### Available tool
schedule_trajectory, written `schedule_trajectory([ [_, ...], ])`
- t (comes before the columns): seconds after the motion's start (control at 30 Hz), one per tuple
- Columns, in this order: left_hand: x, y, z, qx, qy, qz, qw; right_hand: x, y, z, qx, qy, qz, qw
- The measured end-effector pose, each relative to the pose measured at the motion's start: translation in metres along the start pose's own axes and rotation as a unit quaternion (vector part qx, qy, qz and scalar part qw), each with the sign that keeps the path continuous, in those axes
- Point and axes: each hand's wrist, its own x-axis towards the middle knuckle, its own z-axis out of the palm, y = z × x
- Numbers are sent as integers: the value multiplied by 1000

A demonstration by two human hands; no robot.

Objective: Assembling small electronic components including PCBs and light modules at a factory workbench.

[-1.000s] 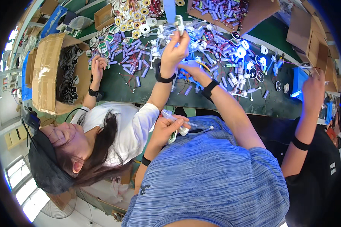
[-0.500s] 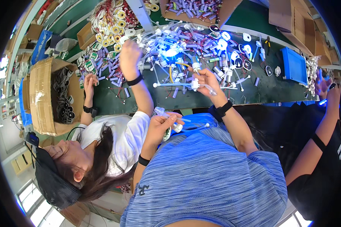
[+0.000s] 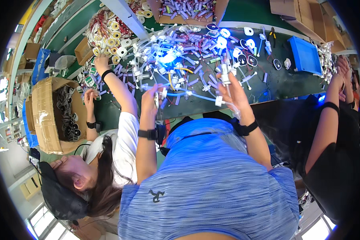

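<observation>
Fingers of the left hand (image 3: 149,102) are drawn together, tips pinching a white fitting (image 3: 163,93); how firmly, can't tell from where I stand. Right hand (image 3: 237,97) is half open, fingers fanned upward, with a white cylindrical fitting (image 3: 225,73) held among them, its long axis running away from the person toward the heap. Clear tube end (image 3: 237,113) hangs by the right palm, wrist side.

Main relation: a thin translucent tube (image 3: 202,97) spans the gap between the hands, long axis left to right, roughly along the bench front, dipping slightly rightward. White connector (image 3: 219,101) on its right end sits just beside the right palm, so the right hand is nearer there; whether the other end joins the left fitting, can't tell.

Beyond both hands: heap of purple cylindrical cells (image 3: 194,49) under blue glare, on a dark green bench (image 3: 268,86). Blue tray (image 3: 304,56) and pliers (image 3: 272,33) rightward; leftward, a co-worker's hand (image 3: 101,63) by yellow-ringed discs (image 3: 114,26), then a cardboard box (image 3: 46,116).
</observation>
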Motion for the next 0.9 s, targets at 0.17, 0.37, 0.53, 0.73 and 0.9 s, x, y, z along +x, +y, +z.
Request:
schedule_trajectory([
  [0.17, 42, 5, -7, -16, 67, -3, 998, -30, -9, -3, 66, -23, -25, 997],
  [0.37, 26, 16, -5, -130, -14, -30, 991, -50, -12, 19, -59, 56, -37, 996],
  [0.53, -29, 33, 28, -127, -136, -43, 982, -48, 6, 18, -232, 29, -50, 971],
  [0.73, -97, 41, 84, 45, -181, 80, 979, -50, -1, 39, -311, 4, -23, 950],
  [0.9, -122, 38, 117, 128, -193, 140, 963, -58, -3, 41, -381, -46, -71, 921],
])
